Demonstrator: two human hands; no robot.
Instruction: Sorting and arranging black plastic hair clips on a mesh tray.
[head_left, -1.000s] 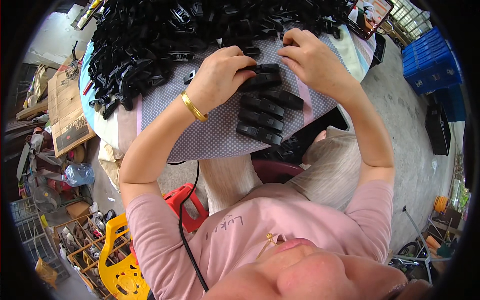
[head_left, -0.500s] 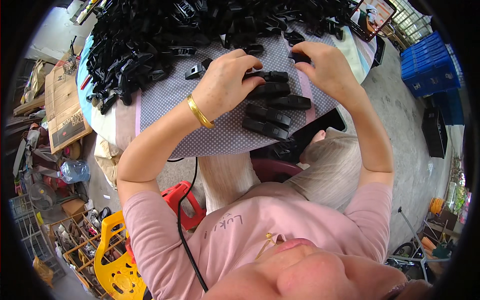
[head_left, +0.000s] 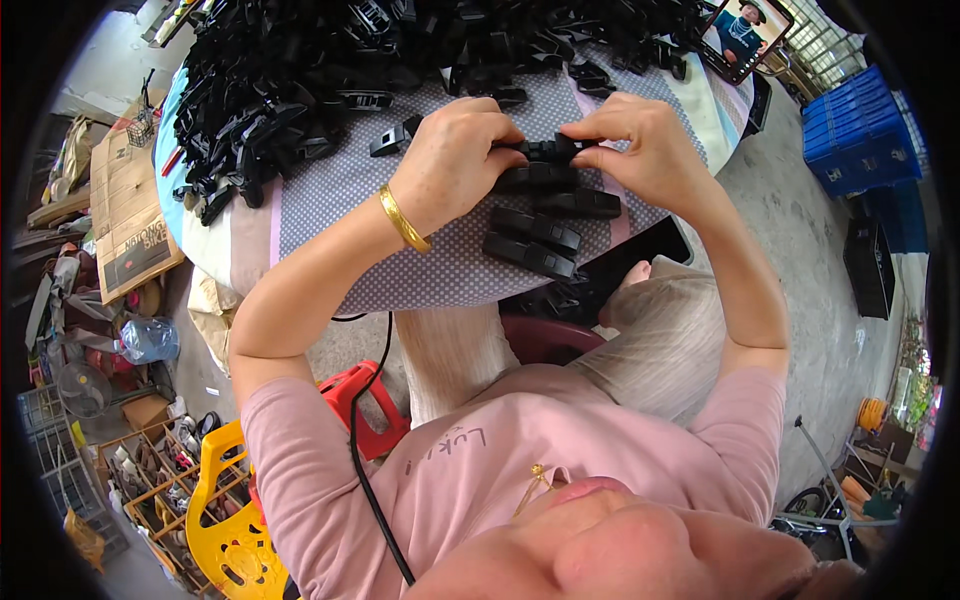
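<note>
My left hand [head_left: 450, 155], a gold bangle at its wrist, is closed on one end of a long black plastic part [head_left: 545, 150] above the table. Thumb and fingers of my right hand [head_left: 645, 150] pinch the other end, where a small black piece meets the part; my fingertips partly hide the joint. Just below my hands, similar black parts [head_left: 535, 230] lie side by side on the dotted cloth [head_left: 380, 265]. Another black part [head_left: 393, 140] rests beside my left hand.
A big heap of black plastic pieces [head_left: 300, 60] covers the table's far side. A phone with a lit screen [head_left: 745, 40] stands at the far right. Blue crates [head_left: 860, 130] are on the right floor, a red stool [head_left: 378, 415] and a yellow chair [head_left: 225, 520] at the left.
My right hand has moved left and down, bringing its small black piece against the end of the part in my left hand. The left hand has hardly moved.
</note>
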